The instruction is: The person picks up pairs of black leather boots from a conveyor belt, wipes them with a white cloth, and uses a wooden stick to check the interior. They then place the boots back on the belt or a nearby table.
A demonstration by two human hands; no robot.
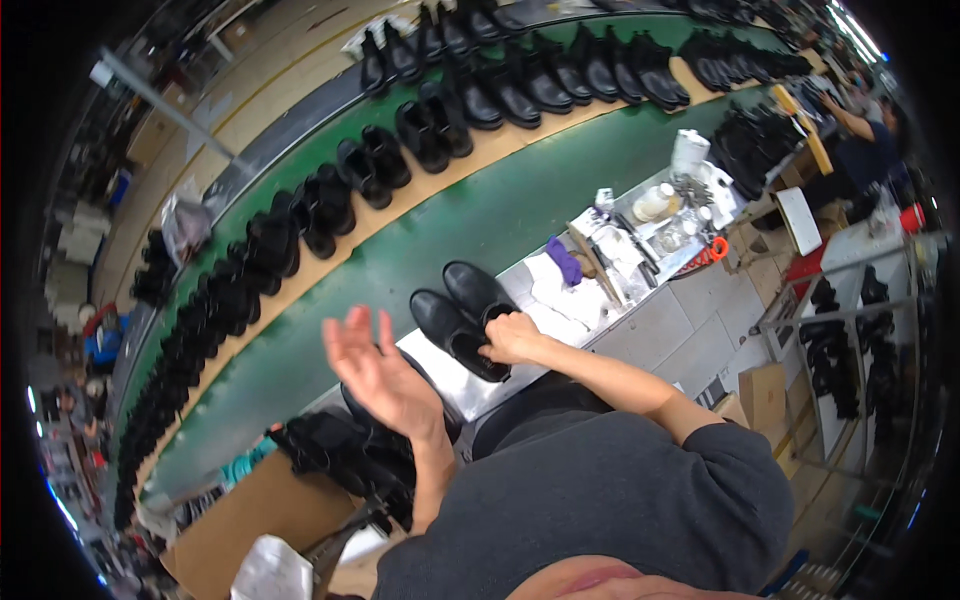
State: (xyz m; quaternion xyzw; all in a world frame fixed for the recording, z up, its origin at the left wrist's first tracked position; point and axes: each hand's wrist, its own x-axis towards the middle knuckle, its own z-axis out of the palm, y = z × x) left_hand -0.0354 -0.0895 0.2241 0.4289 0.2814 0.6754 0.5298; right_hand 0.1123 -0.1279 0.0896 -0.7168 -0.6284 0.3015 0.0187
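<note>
A pair of black leather shoes, the left shoe (440, 320) and the right shoe (476, 285), stands side by side on a white surface (470, 395) in front of me, toes pointing away. My right hand (512, 338) is closed at their ankle openings, pinching the inner edges where the two meet. The fingertips are partly hidden inside the shoes. To the left, my left hand (380, 370) is raised with its fingers spread, slightly blurred and holding nothing. Behind and below it are dark shoes (345, 440), partly covered by the hand and wrist.
Long rows of black shoes (385, 155) line the green bench (420, 225). To the right are a purple cloth (563, 262), white cloths (570, 300), bottles (655, 203) and orange-handled scissors (718, 248). A cardboard box (255, 510) stands lower left. A co-worker (870, 140) is at far right.
</note>
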